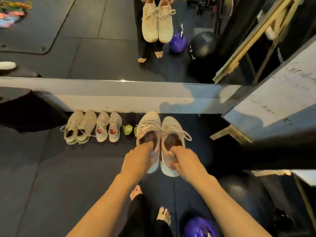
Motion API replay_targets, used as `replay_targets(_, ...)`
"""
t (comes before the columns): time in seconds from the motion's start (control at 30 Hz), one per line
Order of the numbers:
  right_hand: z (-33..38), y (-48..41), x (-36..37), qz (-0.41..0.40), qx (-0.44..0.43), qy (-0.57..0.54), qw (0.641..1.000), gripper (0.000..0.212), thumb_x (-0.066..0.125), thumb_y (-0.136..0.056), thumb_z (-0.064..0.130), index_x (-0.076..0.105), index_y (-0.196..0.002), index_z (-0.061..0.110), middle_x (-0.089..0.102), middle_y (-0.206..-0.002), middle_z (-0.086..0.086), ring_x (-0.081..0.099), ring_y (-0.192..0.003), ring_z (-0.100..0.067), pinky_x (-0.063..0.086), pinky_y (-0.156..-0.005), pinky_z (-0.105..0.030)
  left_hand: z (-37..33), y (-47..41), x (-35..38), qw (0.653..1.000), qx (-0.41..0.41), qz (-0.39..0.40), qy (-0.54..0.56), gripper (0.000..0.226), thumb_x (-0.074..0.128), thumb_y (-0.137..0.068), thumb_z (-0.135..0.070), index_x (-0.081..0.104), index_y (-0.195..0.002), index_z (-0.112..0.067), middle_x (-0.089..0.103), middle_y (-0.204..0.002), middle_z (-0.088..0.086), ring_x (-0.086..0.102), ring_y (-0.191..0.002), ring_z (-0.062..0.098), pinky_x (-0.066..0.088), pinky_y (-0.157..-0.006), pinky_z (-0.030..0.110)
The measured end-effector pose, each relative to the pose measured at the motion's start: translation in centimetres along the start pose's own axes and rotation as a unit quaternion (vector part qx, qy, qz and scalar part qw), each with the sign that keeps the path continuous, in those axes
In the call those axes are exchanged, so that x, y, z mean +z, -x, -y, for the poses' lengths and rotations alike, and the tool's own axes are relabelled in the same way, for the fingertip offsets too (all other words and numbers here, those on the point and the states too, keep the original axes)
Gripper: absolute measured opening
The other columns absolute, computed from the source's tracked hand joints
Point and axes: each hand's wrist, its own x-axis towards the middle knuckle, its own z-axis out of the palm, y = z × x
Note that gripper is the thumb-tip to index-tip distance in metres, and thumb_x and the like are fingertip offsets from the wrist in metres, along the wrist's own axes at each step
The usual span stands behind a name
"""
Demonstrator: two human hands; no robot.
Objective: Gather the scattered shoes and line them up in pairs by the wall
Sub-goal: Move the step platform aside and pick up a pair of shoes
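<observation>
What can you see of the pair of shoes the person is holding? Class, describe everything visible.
The held pair of shoes are beige knit sneakers with pale laces, pinkish accents near the heels, light soles and dark brownish insides. They sit side by side, toes toward the wall base, right of the shoes already lined up. The left hand grips one shoe's heel collar and the right hand the other's. Whether the soles touch the floor is unclear. The mirror above reflects them.

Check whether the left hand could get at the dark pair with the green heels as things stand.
Probably not: the left hand already grips a beige shoe, which partly covers the dark pair by the wall.
</observation>
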Motion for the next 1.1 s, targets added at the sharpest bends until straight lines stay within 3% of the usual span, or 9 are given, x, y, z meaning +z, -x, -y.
replay_targets(0.23, -9.8, -18.0, 10.4, -0.059, 0.016, 0.000, 0.998, 0.025, 0.052, -0.086, 0.008, 0.057, -0.108, 0.019, 0.058, -0.105, -0.003, 0.054, -0.096, -0.024, 0.041, -0.077, -0.031, 9.4, -16.3, 14.9, 1.000, -0.003, -0.021, 0.020, 0.021, 0.046, -0.076, -0.018, 0.025, -0.079, -0.024, 0.045, -0.074, -0.004, 0.047, -0.075, 0.034, 0.032, -0.056, 0.038)
replay_targets(0.33, -14.0, -25.1, 16.2, -0.089, 0.029, -0.029, 0.995, 0.025, 0.053, -0.086, 0.005, 0.059, -0.108, 0.015, 0.059, -0.104, -0.006, 0.056, -0.095, -0.025, 0.043, -0.079, -0.033, 12.8, -22.7, 21.9, 0.999, -0.008, -0.035, 0.039, 0.013, 0.039, -0.075, -0.023, 0.027, -0.081, -0.021, 0.040, -0.071, -0.004, 0.041, -0.070, 0.027, 0.029, -0.053, 0.026)
replay_targets(0.5, -20.1, -35.3, 24.9, -0.103, 0.023, -0.011, 0.994, 0.023, 0.049, -0.089, 0.008, 0.058, -0.109, 0.016, 0.054, -0.098, -0.002, 0.039, -0.083, -0.015, 0.035, -0.073, -0.026, 17.7, -31.6, 31.5, 0.997, 0.049, -0.028, -0.044, 0.027, 0.047, -0.082, -0.019, 0.022, -0.081, -0.028, 0.045, -0.086, -0.004, 0.055, -0.086, 0.035, 0.040, -0.064, 0.041)
replay_targets(0.63, -23.7, -40.9, 29.0, -0.061, 0.027, -0.005, 0.998, 0.022, 0.049, -0.089, 0.009, 0.061, -0.105, 0.016, 0.045, -0.092, 0.003, 0.040, -0.081, -0.015, 0.038, -0.072, -0.029, 20.7, -37.6, 35.8, 0.982, 0.069, -0.022, -0.174, 0.021, 0.050, -0.087, -0.024, 0.040, -0.104, -0.019, 0.057, -0.108, 0.004, 0.061, -0.094, 0.037, 0.038, -0.062, 0.039)
replay_targets(0.7, -24.4, -43.4, 29.7, -0.047, 0.106, -0.103, 0.988, 0.014, 0.051, -0.083, 0.011, 0.060, -0.090, 0.019, 0.050, -0.091, -0.003, 0.046, -0.079, -0.020, 0.041, -0.069, -0.034, 21.8, -39.6, 36.8, 0.977, 0.076, -0.031, -0.196, 0.023, 0.049, -0.090, -0.030, 0.043, -0.108, -0.017, 0.060, -0.109, 0.004, 0.063, -0.090, 0.036, 0.035, -0.061, 0.037)
replay_targets(0.83, -24.0, -47.0, 29.3, -0.011, 0.319, -0.335, 0.887, 0.013, 0.058, -0.080, 0.022, 0.058, -0.078, 0.010, 0.054, -0.081, -0.010, 0.049, -0.068, -0.023, 0.037, -0.061, -0.030, 23.6, -41.3, 37.8, 0.969, 0.057, 0.018, -0.239, 0.028, 0.043, -0.092, -0.039, 0.049, -0.110, -0.018, 0.061, -0.112, 0.003, 0.062, -0.095, 0.034, 0.037, -0.066, 0.036)
replay_targets(0.9, -23.9, -48.4, 29.9, 0.001, 0.307, -0.304, 0.902, 0.017, 0.054, -0.084, 0.024, 0.059, -0.079, 0.008, 0.057, -0.094, -0.014, 0.054, -0.079, -0.027, 0.039, -0.066, -0.030, 24.2, -42.0, 38.0, 0.971, 0.032, 0.037, -0.233, 0.032, 0.041, -0.093, -0.043, 0.053, -0.110, -0.019, 0.062, -0.115, 0.006, 0.061, -0.099, 0.035, 0.039, -0.069, 0.037)
replay_targets(1.0, -24.3, -49.3, 30.9, 0.045, 0.248, -0.160, 0.954, 0.035, 0.045, -0.093, 0.028, 0.058, -0.121, 0.011, 0.048, -0.129, -0.016, 0.050, -0.110, -0.030, 0.041, -0.086, -0.033, 24.3, -42.2, 38.1, 0.975, 0.014, 0.042, -0.219, 0.033, 0.040, -0.094, -0.043, 0.053, -0.112, -0.019, 0.062, -0.117, 0.008, 0.061, -0.101, 0.035, 0.038, -0.070, 0.036)
replay_targets(1.1, -24.2, -49.3, 31.1, 0.103, 0.178, 0.006, 0.979, 0.039, 0.039, -0.099, 0.028, 0.044, -0.137, 0.019, 0.037, -0.142, -0.014, 0.037, -0.126, -0.033, 0.037, -0.100, -0.036, 24.0, -41.7, 38.3, 0.981, -0.004, 0.051, -0.186, 0.030, 0.042, -0.094, -0.041, 0.051, -0.114, -0.020, 0.059, -0.120, 0.007, 0.059, -0.104, 0.035, 0.036, -0.070, 0.035)
